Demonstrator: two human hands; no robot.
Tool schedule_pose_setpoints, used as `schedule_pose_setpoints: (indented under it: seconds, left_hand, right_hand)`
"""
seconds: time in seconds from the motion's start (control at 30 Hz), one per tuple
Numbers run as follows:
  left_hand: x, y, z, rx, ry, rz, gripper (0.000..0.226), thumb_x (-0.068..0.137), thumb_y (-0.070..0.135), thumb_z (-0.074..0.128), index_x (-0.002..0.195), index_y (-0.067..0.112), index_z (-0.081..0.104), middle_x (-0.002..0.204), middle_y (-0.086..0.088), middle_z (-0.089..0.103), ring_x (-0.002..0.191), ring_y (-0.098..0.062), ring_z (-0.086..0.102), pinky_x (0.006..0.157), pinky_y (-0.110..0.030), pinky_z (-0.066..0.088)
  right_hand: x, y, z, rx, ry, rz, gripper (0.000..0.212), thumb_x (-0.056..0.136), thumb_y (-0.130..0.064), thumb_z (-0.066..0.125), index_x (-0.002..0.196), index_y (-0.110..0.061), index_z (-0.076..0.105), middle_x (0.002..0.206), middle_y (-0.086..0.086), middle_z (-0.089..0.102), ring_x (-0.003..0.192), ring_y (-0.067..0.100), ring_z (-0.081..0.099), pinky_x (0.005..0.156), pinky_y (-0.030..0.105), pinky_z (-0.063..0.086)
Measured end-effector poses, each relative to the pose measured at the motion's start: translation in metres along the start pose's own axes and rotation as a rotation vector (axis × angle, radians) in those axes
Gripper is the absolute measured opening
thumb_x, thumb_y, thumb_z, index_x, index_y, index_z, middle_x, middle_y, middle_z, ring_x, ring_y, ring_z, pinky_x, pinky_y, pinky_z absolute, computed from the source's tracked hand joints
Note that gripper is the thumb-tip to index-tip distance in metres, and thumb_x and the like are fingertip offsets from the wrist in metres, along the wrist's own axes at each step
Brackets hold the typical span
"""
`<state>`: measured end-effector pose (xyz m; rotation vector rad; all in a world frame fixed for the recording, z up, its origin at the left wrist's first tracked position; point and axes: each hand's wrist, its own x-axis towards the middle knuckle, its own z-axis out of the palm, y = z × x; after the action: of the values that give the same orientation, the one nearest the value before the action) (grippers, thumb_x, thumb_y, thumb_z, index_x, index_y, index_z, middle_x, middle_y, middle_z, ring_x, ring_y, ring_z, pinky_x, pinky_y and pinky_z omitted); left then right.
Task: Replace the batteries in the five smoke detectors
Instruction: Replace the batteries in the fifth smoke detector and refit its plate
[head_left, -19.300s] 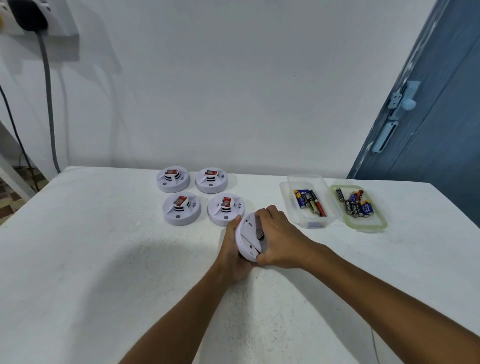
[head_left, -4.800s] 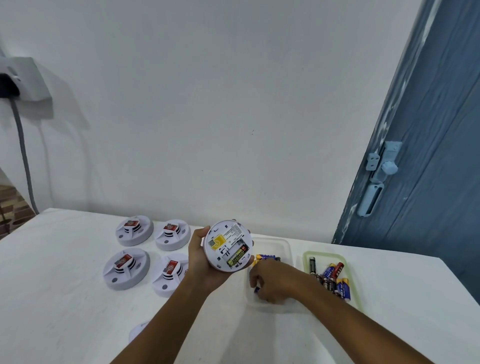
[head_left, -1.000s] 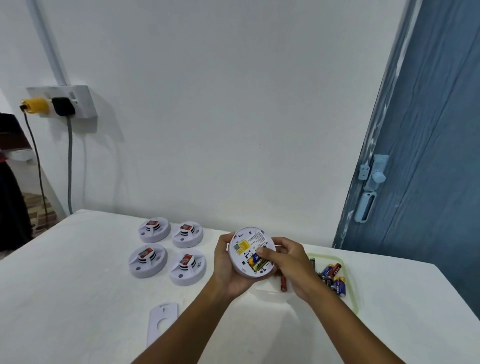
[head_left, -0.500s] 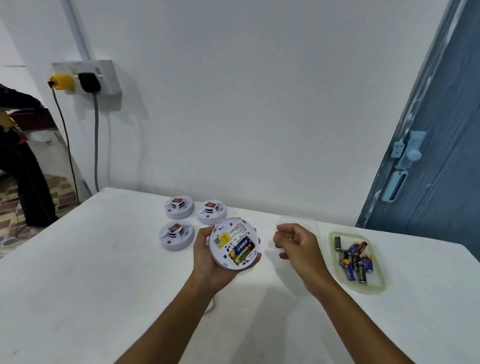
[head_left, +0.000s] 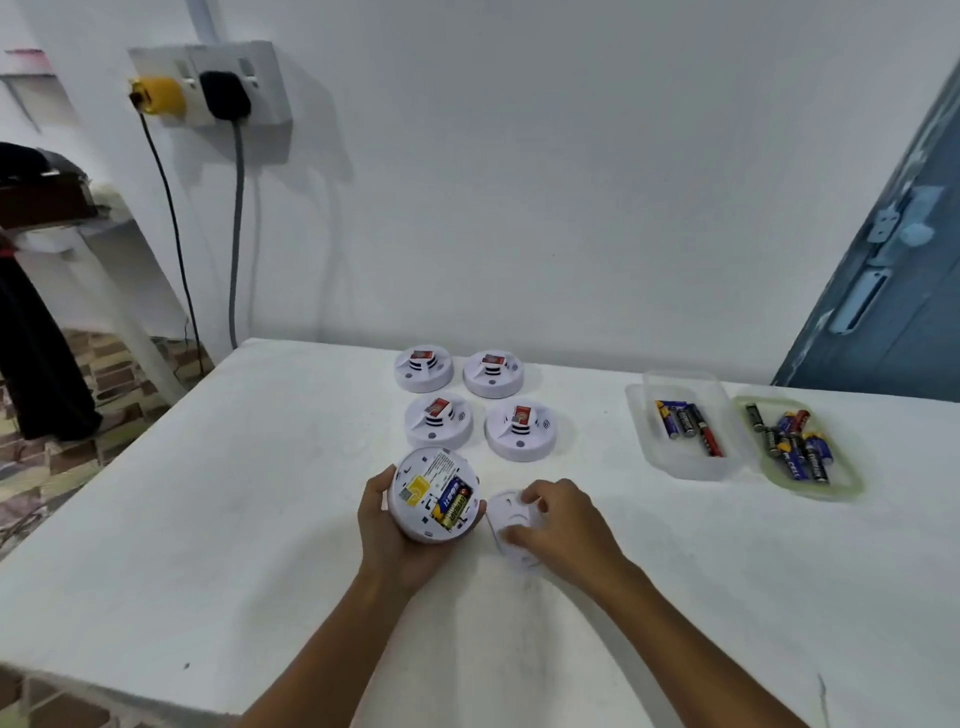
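L hand (head_left: 395, 535) grips detector (head_left: 434, 494), batts up; cover plate (head_left: 511, 522) just right, R hand (head_left: 558, 525) fingers curled on it.

Both forearms reach forward from bottom of frame. Left hand (head_left: 395, 530) palm-up, fingers and thumb curled in a grip round its load. Right hand (head_left: 558, 525) palm-down just beside it, fingertips (head_left: 524, 499) and thumb pinching low at the surface.
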<state>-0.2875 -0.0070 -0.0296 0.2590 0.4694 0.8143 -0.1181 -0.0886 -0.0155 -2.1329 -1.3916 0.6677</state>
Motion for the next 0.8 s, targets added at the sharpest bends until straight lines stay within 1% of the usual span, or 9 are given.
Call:
schedule_pose_setpoints:
  seconds: [0.1, 0.3, 0.43, 0.47, 0.53, 0.6, 0.63, 0.7, 0.8]
  left_hand:
    - [-0.001, 0.001, -0.010, -0.027, -0.033, -0.029, 0.096, 0.040, 0.034, 0.090, 0.127, 0.009, 0.058, 0.127, -0.021, 0.061, 0.122, -0.042, 0.051, 0.086, -0.060, 0.050]
    - [-0.003, 0.002, -0.009, 0.038, -0.093, -0.092, 0.091, 0.038, 0.041, 0.093, 0.118, 0.008, 0.066, 0.132, -0.023, 0.056, 0.119, -0.041, 0.053, 0.090, -0.061, 0.048]
    - [-0.002, 0.002, -0.008, 0.051, -0.121, -0.109, 0.083, 0.038, 0.047, 0.093, 0.110, 0.009, 0.073, 0.122, -0.019, 0.063, 0.107, -0.038, 0.063, 0.086, -0.060, 0.051]
    - [-0.002, 0.002, -0.008, 0.057, -0.123, -0.110, 0.081, 0.041, 0.049, 0.091, 0.109, 0.009, 0.073, 0.120, -0.019, 0.064, 0.105, -0.038, 0.065, 0.087, -0.059, 0.051]
    - [-0.004, 0.002, -0.007, 0.082, -0.110, -0.101, 0.074, 0.058, 0.058, 0.079, 0.113, 0.010, 0.070, 0.117, -0.018, 0.067, 0.104, -0.037, 0.065, 0.091, -0.059, 0.049]
    - [-0.004, 0.002, -0.006, 0.108, -0.089, -0.111, 0.069, 0.073, 0.062, 0.053, 0.118, 0.012, 0.062, 0.115, -0.018, 0.068, 0.105, -0.036, 0.063, 0.094, -0.058, 0.045]
    - [-0.003, 0.002, -0.006, 0.116, -0.091, -0.123, 0.069, 0.074, 0.062, 0.046, 0.120, 0.013, 0.060, 0.115, -0.019, 0.068, 0.106, -0.037, 0.062, 0.093, -0.058, 0.046]
    - [-0.003, 0.002, -0.005, 0.127, -0.099, -0.141, 0.072, 0.074, 0.064, 0.043, 0.123, 0.014, 0.059, 0.118, -0.019, 0.067, 0.108, -0.038, 0.061, 0.088, -0.056, 0.050]
    - [-0.002, 0.001, -0.004, 0.159, -0.122, -0.134, 0.073, 0.076, 0.066, 0.038, 0.120, 0.014, 0.065, 0.119, -0.019, 0.066, 0.102, -0.036, 0.067, 0.083, -0.051, 0.056]
  right_hand:
    - [-0.004, -0.013, 0.006, -0.186, -0.050, 0.028, 0.076, 0.061, -0.059, 0.078, 0.121, -0.022, 0.051, 0.115, 0.003, 0.046, 0.108, 0.023, 0.052, 0.080, 0.032, 0.045]
    - [0.004, -0.030, 0.002, -0.272, -0.145, 0.134, 0.076, 0.061, -0.041, 0.080, 0.121, -0.018, 0.039, 0.118, 0.008, 0.046, 0.111, 0.027, 0.049, 0.080, 0.032, 0.046]
    - [0.008, -0.030, -0.007, -0.321, -0.156, 0.211, 0.089, 0.058, -0.050, 0.079, 0.127, -0.012, 0.037, 0.125, 0.010, 0.045, 0.119, 0.028, 0.046, 0.087, 0.032, 0.045]
    - [0.009, -0.030, -0.012, -0.322, -0.160, 0.227, 0.089, 0.053, -0.054, 0.077, 0.123, -0.011, 0.043, 0.122, 0.011, 0.048, 0.115, 0.028, 0.049, 0.084, 0.031, 0.046]
    - [0.007, -0.031, -0.026, -0.199, -0.133, 0.199, 0.069, 0.043, -0.052, 0.073, 0.095, -0.012, 0.054, 0.097, 0.006, 0.055, 0.088, 0.021, 0.056, 0.066, 0.026, 0.043]
    - [0.005, -0.036, -0.034, -0.013, -0.071, 0.119, 0.044, 0.044, -0.036, 0.075, 0.068, -0.013, 0.047, 0.071, 0.001, 0.048, 0.061, 0.015, 0.047, 0.054, 0.025, 0.035]
    - [0.005, -0.039, -0.036, 0.046, -0.049, 0.062, 0.038, 0.049, -0.028, 0.078, 0.067, -0.012, 0.048, 0.070, 0.002, 0.049, 0.060, 0.016, 0.047, 0.054, 0.026, 0.037]
    - [0.001, -0.048, -0.035, 0.104, -0.056, -0.057, 0.039, 0.056, -0.021, 0.080, 0.088, -0.010, 0.060, 0.084, 0.005, 0.061, 0.071, 0.016, 0.056, 0.059, 0.026, 0.045]
    - [-0.006, -0.065, -0.028, 0.132, -0.113, -0.187, 0.077, 0.063, -0.020, 0.082, 0.131, -0.024, 0.047, 0.105, -0.002, 0.059, 0.086, 0.006, 0.057, 0.064, 0.016, 0.048]
